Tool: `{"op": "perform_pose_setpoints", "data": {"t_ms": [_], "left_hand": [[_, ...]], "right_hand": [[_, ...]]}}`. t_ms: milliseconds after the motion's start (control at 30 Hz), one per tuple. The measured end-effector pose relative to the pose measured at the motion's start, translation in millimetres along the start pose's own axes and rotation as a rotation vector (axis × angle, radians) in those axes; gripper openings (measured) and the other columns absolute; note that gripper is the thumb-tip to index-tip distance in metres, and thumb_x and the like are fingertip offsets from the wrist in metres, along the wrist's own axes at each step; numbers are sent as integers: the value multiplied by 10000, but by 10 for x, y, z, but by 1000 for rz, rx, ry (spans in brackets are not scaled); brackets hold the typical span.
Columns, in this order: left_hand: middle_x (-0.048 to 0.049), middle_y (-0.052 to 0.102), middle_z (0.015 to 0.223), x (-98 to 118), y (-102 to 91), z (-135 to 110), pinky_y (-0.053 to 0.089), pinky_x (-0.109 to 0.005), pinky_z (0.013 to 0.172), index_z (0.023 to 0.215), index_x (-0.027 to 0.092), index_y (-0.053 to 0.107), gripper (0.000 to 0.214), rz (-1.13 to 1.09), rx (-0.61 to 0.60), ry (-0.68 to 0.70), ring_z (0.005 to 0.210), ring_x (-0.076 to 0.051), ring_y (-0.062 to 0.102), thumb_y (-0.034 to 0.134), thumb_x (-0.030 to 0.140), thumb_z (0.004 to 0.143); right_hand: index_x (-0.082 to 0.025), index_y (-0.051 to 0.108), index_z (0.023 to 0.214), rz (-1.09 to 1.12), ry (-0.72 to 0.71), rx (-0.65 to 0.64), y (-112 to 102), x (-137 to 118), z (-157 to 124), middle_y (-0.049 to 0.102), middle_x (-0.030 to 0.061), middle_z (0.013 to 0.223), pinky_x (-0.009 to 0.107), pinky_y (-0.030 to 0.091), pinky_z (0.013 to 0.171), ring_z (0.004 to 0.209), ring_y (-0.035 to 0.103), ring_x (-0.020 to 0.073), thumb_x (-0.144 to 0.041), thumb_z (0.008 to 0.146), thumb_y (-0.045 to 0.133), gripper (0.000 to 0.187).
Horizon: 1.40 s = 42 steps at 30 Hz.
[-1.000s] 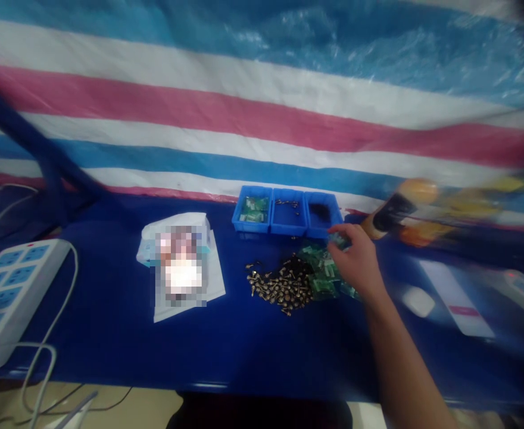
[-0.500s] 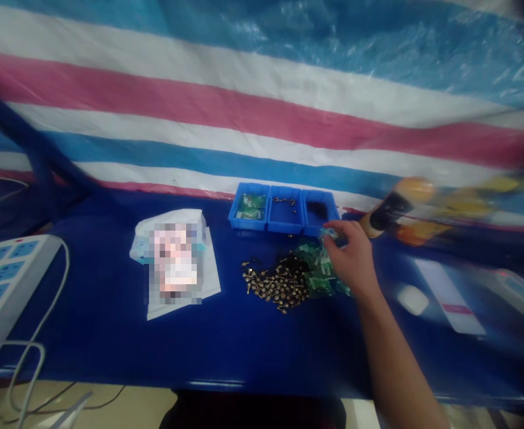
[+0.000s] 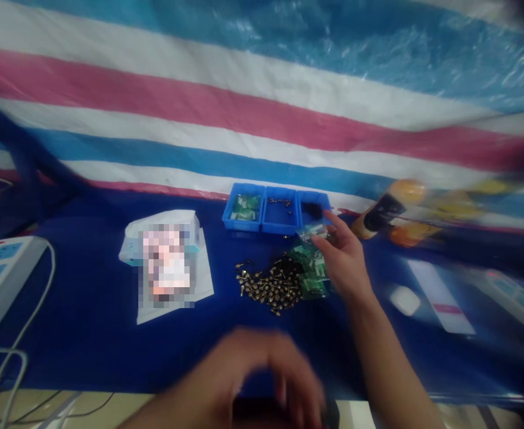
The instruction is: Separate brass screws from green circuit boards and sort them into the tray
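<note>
My right hand (image 3: 345, 256) is over the right side of the pile, its thumb and fingers closed on a small clear-and-green plastic packet (image 3: 312, 232). More green packets (image 3: 312, 283) lie below that hand, against a heap of brass-coloured screws (image 3: 271, 289). My left hand (image 3: 266, 357), blurred, hangs over the table's front edge with its fingers loosely bent and apart; I see nothing in it. Behind the heap stand three joined blue bins: the left bin (image 3: 243, 225) has green packets, the middle bin (image 3: 280, 227) a few screws, the right bin (image 3: 318, 196) small dark pieces.
A white packet with a pixelated front (image 3: 206, 277) lies left of the screws. A power strip (image 3: 9, 286) with a white cable is at far left. On the right are a bottle with an orange top (image 3: 382, 208), a white rounded case (image 3: 405, 300) and a pale flat box (image 3: 440, 298).
My left hand has come into view at the bottom. My right hand has shifted slightly left, its index finger straighter, with the packet lower by the bins. The whole view has shifted a little.
</note>
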<state>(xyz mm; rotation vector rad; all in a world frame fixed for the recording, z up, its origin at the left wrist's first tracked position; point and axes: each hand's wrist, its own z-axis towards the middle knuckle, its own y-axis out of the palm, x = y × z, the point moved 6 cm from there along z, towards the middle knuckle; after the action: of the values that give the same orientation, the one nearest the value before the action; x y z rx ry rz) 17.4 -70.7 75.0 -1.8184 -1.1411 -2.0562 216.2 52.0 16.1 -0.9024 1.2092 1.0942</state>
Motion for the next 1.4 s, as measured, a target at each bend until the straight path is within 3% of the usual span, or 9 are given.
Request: {"op": "perform_pose_setpoints", "data": {"t_ms": [33,100,167,267,400,600,833,1133,1400], "left_hand": [[-35,678,983,57,-191,124,526,-339,702,1040,342,674,212,52,135,31,857,-199,638,684,433,849],[-63,657,1041,210,-648,325,511,-319,717,1219,285,588,376,380,558,153,849,-181,626,629,456,887],[-63,653,1046,270,-913,537,488,-292,691,1309,244,519,511,645,708,204,836,-169,622,647,467,868],[-28,672,877,205,-1052,794,447,-266,638,1137,204,636,369,888,611,235,735,-147,604,669,439,854],[2,632,697,61,-1089,802,394,-246,579,845,179,687,220,939,585,278,636,-126,554,617,381,898],[-1,624,700,-123,-1192,738,394,-234,564,862,172,688,207,717,608,261,625,-127,541,649,375,872],[-5,631,733,-190,-1227,736,408,-235,586,927,175,691,223,586,586,238,652,-131,551,669,387,861],[-23,688,826,-140,-1194,694,435,-252,608,958,188,697,211,713,653,290,655,-136,561,648,376,875],[-32,674,865,-106,-1141,697,453,-265,662,968,180,681,177,763,578,323,748,-151,586,636,331,887]], "right_hand": [[-286,562,1325,75,48,-18,39,15,-14,619,1,977,328,511,794,805,595,136,-273,732,748,621],[-272,629,1232,208,136,-47,127,38,-56,653,4,958,342,512,828,822,614,145,-254,710,769,541],[-262,682,1112,289,187,-76,222,46,-109,682,5,929,354,519,835,827,631,159,-248,692,785,433],[-268,710,1001,314,208,-148,359,51,-192,706,2,909,375,528,851,850,651,181,-271,690,806,325],[-274,715,1001,296,215,-218,450,51,-273,717,2,959,367,518,893,896,661,184,-313,733,801,284],[-229,724,996,-12,86,-307,482,-49,-295,721,46,1010,361,505,903,973,656,215,-399,818,717,246],[-227,718,1019,25,125,-360,545,-20,-320,722,20,925,330,502,842,875,647,183,-399,841,693,248],[-234,695,1033,23,146,-318,531,-5,-331,720,27,934,331,514,808,865,657,192,-412,801,730,294],[-222,678,936,-32,62,-348,533,-72,-346,707,22,891,301,507,740,810,647,175,-373,833,713,186]]}}
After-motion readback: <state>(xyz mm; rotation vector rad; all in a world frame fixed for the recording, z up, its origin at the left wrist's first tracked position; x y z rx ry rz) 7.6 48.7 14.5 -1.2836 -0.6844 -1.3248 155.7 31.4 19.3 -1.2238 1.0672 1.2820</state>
